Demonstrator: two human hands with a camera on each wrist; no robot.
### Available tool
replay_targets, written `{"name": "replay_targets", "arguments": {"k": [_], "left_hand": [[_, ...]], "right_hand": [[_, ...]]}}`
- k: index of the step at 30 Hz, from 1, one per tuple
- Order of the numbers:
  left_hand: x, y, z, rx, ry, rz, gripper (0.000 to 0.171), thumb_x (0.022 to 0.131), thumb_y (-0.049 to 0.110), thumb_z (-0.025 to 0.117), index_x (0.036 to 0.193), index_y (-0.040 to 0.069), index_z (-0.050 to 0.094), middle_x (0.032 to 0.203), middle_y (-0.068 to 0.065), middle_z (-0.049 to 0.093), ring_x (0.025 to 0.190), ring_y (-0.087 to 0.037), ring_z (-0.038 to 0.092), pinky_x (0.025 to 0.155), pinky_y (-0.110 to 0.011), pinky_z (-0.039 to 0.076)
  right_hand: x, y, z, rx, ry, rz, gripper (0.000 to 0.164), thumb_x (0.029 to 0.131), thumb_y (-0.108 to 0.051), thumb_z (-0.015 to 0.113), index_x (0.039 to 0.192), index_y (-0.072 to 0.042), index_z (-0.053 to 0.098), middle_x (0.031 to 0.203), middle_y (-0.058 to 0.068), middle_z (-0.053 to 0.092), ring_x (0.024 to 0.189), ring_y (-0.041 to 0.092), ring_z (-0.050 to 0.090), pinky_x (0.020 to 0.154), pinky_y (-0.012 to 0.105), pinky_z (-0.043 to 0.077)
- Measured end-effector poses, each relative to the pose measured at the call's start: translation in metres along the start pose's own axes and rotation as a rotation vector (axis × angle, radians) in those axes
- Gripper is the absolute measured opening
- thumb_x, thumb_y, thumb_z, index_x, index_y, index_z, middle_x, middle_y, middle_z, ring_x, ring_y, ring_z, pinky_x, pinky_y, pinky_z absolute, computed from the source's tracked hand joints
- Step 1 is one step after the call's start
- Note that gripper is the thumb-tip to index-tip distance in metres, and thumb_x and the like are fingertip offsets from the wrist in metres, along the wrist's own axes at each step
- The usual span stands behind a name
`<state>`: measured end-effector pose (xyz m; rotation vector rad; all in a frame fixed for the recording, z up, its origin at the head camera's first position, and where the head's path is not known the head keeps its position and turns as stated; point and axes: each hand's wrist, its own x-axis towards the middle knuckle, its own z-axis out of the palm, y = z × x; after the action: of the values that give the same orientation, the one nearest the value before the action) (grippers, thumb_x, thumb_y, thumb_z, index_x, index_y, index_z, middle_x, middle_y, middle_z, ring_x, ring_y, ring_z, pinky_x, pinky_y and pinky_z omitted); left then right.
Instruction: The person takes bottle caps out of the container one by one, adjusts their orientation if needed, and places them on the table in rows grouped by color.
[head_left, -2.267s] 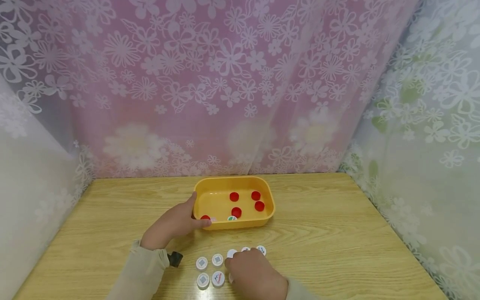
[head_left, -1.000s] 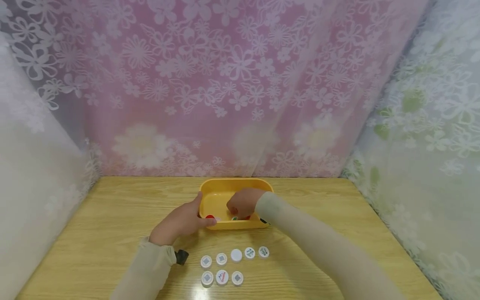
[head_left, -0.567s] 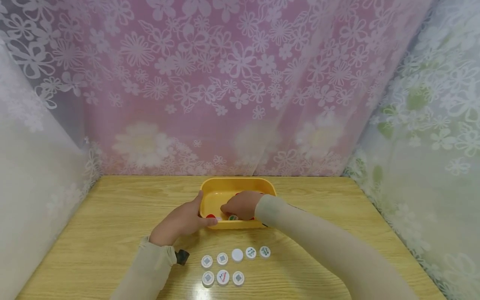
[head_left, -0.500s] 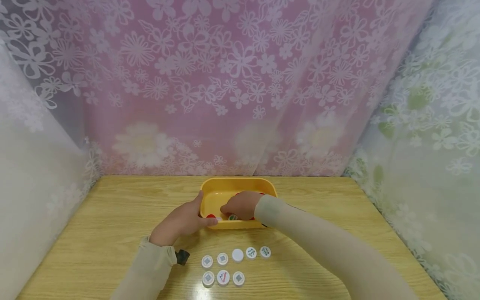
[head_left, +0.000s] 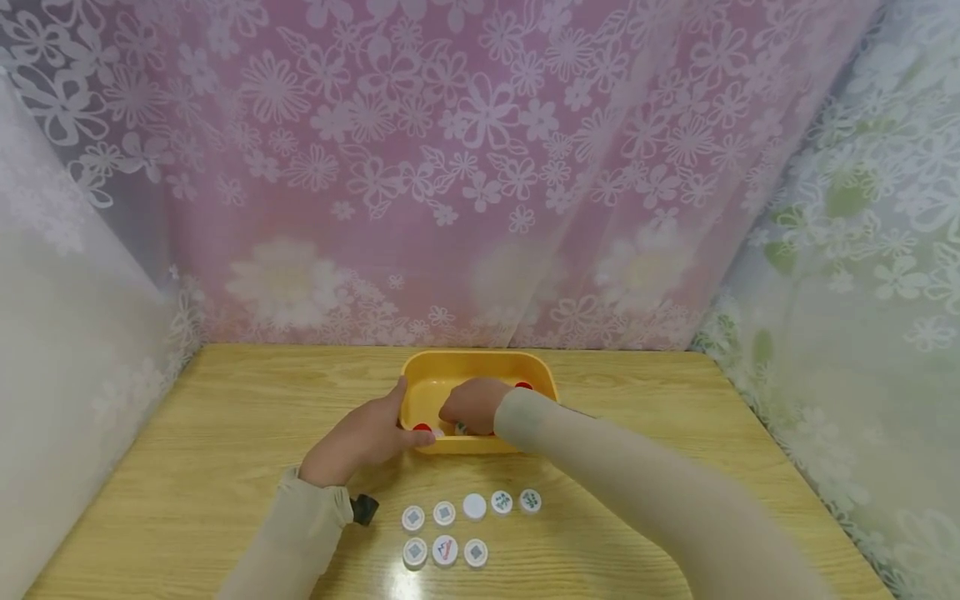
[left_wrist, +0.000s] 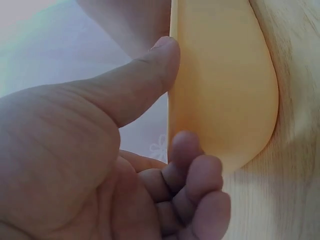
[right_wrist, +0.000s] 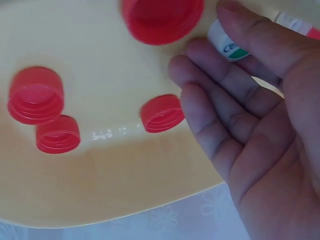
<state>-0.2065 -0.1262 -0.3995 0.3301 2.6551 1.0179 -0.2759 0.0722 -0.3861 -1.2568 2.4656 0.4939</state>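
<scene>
In the head view a yellow plastic tub (head_left: 427, 446) stands at the middle of the table. My left hand (head_left: 367, 437) grips its left end, and in the left wrist view the thumb (left_wrist: 165, 60) lies at the rim with the fingers bent against the wall. My right hand (head_left: 474, 406) reaches inside the tub. Close up, its thumb and index finger pinch a white bottle cap (right_wrist: 225, 42) with green printing, partly hidden by the thumb. Several red bottle caps (right_wrist: 36, 95) lie around it on the tub floor. Another cap, white with a red part (right_wrist: 300, 25), shows beyond the thumb.
In front of the tub, white bottle caps (head_left: 474, 506) lie in two rows on the wooden table (head_left: 637, 475), printed faces up except one plain. Pink flowered cloth (head_left: 480, 208) hangs behind the table, and pale cloth (head_left: 855, 333) hangs along the right side.
My right hand has left the rows of caps, moved forward into the tub and taken hold of the white cap there. A cap now shows third in the front row. My left hand keeps its hold.
</scene>
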Motion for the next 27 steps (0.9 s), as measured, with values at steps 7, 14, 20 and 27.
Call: {"name": "replay_targets", "arguments": {"k": [7, 14, 20, 27], "left_hand": [[-0.0019, 0.0009, 0.0044, 0.046, -0.039, -0.026, 0.112, 0.093, 0.056, 0.072, 0.167, 0.011, 0.001, 0.143, -0.011, 0.06, 0.118, -0.026, 0.063, 0.104, -0.053, 0.046], [-0.0014, 0.0038, 0.0058, 0.078, -0.026, -0.01, 0.111, 0.09, 0.057, 0.074, 0.167, 0.007, 0.01, 0.125, -0.009, 0.068, 0.099, -0.02, 0.063, 0.096, -0.048, 0.05], [0.0024, 0.0024, 0.0029, 0.06, 0.007, 0.003, 0.1, 0.09, 0.052, 0.077, 0.164, 0.011, 0.024, 0.115, -0.003, 0.067, 0.094, -0.018, 0.06, 0.091, -0.046, 0.05], [0.0016, 0.0005, 0.0029, 0.037, 0.003, -0.003, 0.107, 0.09, 0.054, 0.076, 0.167, 0.012, 0.015, 0.132, -0.007, 0.065, 0.104, -0.02, 0.061, 0.098, -0.05, 0.048]], "right_hand": [[-0.0012, -0.0065, -0.0068, -0.005, -0.035, 0.034, 0.007, 0.098, -0.019, 0.073, 0.105, -0.02, 0.073, 0.085, -0.007, 0.063, 0.075, 0.014, 0.056, 0.078, 0.026, 0.053], [0.0006, -0.0056, -0.0073, 0.007, -0.076, 0.048, 0.006, 0.098, -0.022, 0.074, 0.102, -0.019, 0.072, 0.084, -0.007, 0.061, 0.075, 0.013, 0.055, 0.075, 0.025, 0.052], [0.0019, -0.0011, -0.0111, 0.086, -0.087, 0.062, 0.004, 0.099, -0.021, 0.072, 0.1, -0.018, 0.069, 0.082, -0.005, 0.058, 0.076, 0.014, 0.054, 0.072, 0.026, 0.048], [0.0078, 0.0015, -0.0046, 0.032, -0.06, 0.058, 0.006, 0.097, -0.021, 0.075, 0.099, -0.023, 0.069, 0.082, -0.007, 0.06, 0.076, 0.014, 0.055, 0.075, 0.027, 0.051]]}}
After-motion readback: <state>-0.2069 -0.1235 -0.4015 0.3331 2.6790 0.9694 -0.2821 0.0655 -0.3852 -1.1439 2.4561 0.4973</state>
